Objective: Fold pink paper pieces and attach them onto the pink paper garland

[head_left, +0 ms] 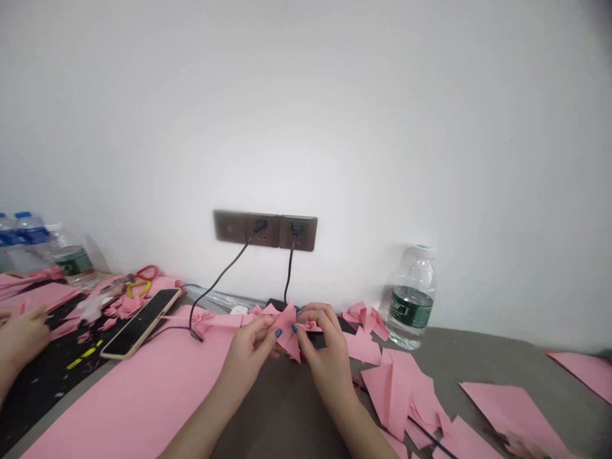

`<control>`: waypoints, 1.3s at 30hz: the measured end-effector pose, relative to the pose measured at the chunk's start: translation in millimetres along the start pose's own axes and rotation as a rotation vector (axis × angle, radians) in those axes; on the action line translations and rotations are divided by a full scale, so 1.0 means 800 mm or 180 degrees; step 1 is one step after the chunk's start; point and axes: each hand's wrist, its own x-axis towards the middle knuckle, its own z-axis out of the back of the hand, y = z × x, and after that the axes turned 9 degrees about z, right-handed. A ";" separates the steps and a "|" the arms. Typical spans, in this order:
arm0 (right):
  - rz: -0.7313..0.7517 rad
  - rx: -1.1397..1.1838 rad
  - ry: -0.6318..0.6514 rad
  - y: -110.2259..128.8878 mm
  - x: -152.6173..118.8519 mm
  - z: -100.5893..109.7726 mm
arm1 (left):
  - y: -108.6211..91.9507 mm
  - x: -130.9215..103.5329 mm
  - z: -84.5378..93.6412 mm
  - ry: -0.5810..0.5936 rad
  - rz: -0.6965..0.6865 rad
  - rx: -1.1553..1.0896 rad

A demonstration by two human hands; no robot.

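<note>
A small folded piece of pink paper (287, 324) with pointed corners is held up over the table's back part. My left hand (253, 349) pinches its left side between thumb and fingers. On the other side, my right hand (327, 349) has thumb and index finger closed at the paper's right edge. Blue nails show on both hands. Behind my fingers lie more pink paper pieces, partly hidden. A large pink sheet (143, 389) spreads to the left of my left forearm. Beside my right forearm sits a loose heap of folded pink paper (394, 389).
A phone (141, 323) lies at left near scissors (139, 288) with red and yellow handles. One water bottle (412, 298) stands at right, others (31, 233) at far left. Black cables (217, 290) run to wall sockets (265, 229). Another person's hand (21, 338) is at the left edge.
</note>
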 end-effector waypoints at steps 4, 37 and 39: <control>-0.0222 0.0297 0.0049 -0.005 -0.001 -0.002 | 0.001 -0.001 0.000 0.0001 -0.0009 0.0132; 0.0465 -0.0445 -0.0130 0.000 -0.008 -0.002 | -0.005 -0.013 -0.014 0.0552 0.0057 -0.0323; 0.0640 -0.0670 -0.0080 -0.002 -0.011 -0.002 | -0.007 -0.015 -0.018 0.0619 0.0137 -0.0429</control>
